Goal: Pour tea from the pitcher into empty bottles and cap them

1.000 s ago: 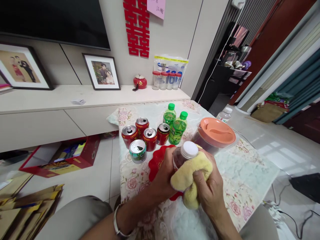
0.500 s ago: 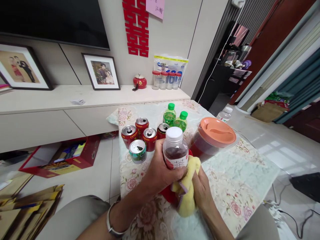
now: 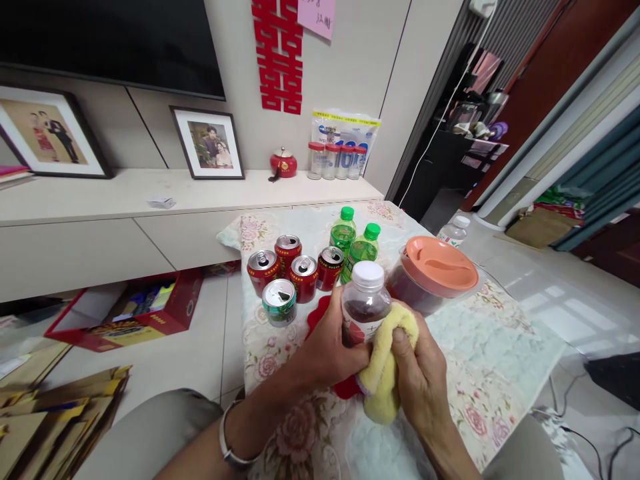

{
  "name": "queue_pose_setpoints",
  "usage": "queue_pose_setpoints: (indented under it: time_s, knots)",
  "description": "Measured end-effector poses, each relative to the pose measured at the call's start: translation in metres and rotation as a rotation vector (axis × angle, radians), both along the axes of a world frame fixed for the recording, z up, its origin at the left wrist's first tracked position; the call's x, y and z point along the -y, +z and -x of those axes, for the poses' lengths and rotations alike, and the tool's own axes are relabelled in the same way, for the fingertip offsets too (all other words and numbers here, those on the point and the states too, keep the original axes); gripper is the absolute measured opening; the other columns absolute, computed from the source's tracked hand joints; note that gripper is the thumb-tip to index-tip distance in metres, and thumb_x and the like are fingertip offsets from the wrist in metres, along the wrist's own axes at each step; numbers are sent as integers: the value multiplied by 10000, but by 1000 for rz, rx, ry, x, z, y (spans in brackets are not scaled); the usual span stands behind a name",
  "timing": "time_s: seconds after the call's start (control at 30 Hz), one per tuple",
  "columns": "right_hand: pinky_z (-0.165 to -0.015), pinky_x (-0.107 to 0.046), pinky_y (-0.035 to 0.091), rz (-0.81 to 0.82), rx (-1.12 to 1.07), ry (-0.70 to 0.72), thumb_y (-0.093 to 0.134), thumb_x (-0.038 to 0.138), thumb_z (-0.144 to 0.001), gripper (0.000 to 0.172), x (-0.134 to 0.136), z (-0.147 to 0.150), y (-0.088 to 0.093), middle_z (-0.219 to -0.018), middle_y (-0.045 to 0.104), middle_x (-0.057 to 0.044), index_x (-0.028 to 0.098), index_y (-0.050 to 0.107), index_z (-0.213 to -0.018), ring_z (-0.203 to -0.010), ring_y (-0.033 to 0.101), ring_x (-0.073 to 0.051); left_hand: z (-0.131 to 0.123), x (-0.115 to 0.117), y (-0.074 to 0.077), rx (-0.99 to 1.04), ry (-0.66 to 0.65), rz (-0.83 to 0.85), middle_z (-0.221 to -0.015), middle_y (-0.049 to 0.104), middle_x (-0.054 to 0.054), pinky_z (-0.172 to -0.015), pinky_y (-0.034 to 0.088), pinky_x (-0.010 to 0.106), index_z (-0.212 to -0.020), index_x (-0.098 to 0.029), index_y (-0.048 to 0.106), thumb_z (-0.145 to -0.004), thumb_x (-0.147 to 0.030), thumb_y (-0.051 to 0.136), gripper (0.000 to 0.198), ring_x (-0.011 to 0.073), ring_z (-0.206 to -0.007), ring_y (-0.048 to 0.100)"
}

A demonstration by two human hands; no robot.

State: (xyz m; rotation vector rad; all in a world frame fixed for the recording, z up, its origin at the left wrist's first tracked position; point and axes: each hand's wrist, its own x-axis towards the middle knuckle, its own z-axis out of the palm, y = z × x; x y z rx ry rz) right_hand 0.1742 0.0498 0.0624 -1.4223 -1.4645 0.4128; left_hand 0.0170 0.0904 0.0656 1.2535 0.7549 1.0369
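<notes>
My left hand (image 3: 333, 347) is wrapped round a clear plastic drink bottle (image 3: 367, 303) with a white cap and a dark drink inside. In my right hand (image 3: 425, 373) a yellow cloth (image 3: 385, 363) is bunched and pressed against the bottle's right side. Beneath both hands a red scalloped mat (image 3: 320, 313) shows in part. Beyond them stand several red drink cans (image 3: 303, 279), a green-banded can (image 3: 279, 303) and two green-capped bottles (image 3: 363, 248). To the right of the held bottle is a pitcher with an orange lid (image 3: 440, 265).
A floral cloth covers the table (image 3: 270, 347). Another white-capped bottle (image 3: 454, 231) stands behind the pitcher. Against the wall, a white cabinet (image 3: 200, 200) bears framed photos, a red pot (image 3: 283, 164) and red-lidded jars (image 3: 331, 162). An open red box (image 3: 165, 320) is on the floor at left.
The bottle has moved slightly right and down in view. My right hand and the cloth have shifted up and round its side, covering more of the label. The view has turned slightly left.
</notes>
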Motion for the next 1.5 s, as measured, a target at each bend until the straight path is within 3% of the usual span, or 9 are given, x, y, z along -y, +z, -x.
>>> queue_pose_setpoints:
  time_s: [0.1, 0.23, 0.47, 0.6, 0.7, 0.87, 1.0, 1.27, 1.5]
  knots:
    - [-914, -443, 552, -83, 73, -12, 496, 463, -1033, 398, -3, -1, 10, -1210, 724, -94, 222, 644, -1312, -1065, 687, -262, 0, 1, -1, 67, -113, 31, -1068, 716, 15, -903, 599, 348, -1352, -266, 403, -733, -197, 831, 756, 182, -907, 721]
    - [-956, -447, 534, -176, 159, -15, 510, 417, -1033, 379, -3, -2, 24, -1302, 696, -106, 218, 634, -1331, -1167, 658, -273, -1, 1, -5, 18, -159, -45, -1271, 686, 113, -988, 588, 392, -1379, -231, 383, -703, -220, 877, 838, 268, -1119, 704]
    - [-1066, -492, 466, -336, 210, 17, 561, 343, -1006, 432, -5, -5, 27, -1389, 663, -108, 236, 587, -1424, -1280, 600, -294, -4, -1, -15, -44, -71, -262, -1468, 578, 157, -1154, 485, 476, -1481, -245, 400, -659, -241, 893, 958, 368, -1380, 562]
    - [-991, -451, 531, -202, 11, 18, 480, 417, -1044, 393, -11, -6, 12, -1308, 706, -99, 240, 624, -1364, -1196, 658, -280, -2, -1, -10, -87, -10, -248, -1407, 606, 169, -1157, 477, 477, -1407, -178, 471, -608, -178, 908, 911, 369, -1323, 600]
    - [-896, -411, 567, -74, -132, -11, 447, 490, -1047, 379, -14, -5, 0, -1090, 751, -74, 231, 675, -1205, -1029, 702, -260, 0, -1, -6, -7, -28, -172, -1330, 664, 103, -1056, 546, 412, -1340, -211, 482, -624, -143, 882, 822, 325, -1222, 663]
    - [-690, -362, 565, 90, -227, 50, 454, 576, -1019, 399, -12, 1, -16, -801, 697, -19, 244, 676, -1012, -745, 651, -228, 8, -4, 1, -30, 4, -124, -1185, 719, 50, -948, 579, 364, -1311, -228, 470, -635, -114, 831, 776, 264, -1083, 698]
    - [-632, -361, 546, 162, -270, 91, 435, 607, -1020, 437, -8, 5, -28, -677, 638, -4, 242, 674, -987, -700, 637, -238, 12, -7, 9, -38, 104, -121, -1083, 724, 33, -865, 585, 345, -1264, -223, 493, -604, -129, 824, 745, 246, -979, 700]
    - [-747, -392, 573, 140, -174, 33, 466, 592, -1013, 461, -4, 9, -28, -1022, 764, -80, 214, 697, -1140, -908, 701, -258, 15, -7, 11, 53, 153, -4, -1189, 699, 66, -917, 579, 387, -1366, -230, 423, -645, -262, 876, 853, 261, -1053, 700]
    - [-983, -470, 532, -24, -26, 35, 496, 443, -1037, 379, 4, 10, -9, -1283, 707, -96, 240, 636, -1326, -1164, 670, -271, 11, -4, 5, 87, -62, 47, -1229, 702, 78, -993, 563, 406, -1358, -244, 466, -729, -193, 816, 722, 283, -1170, 684]
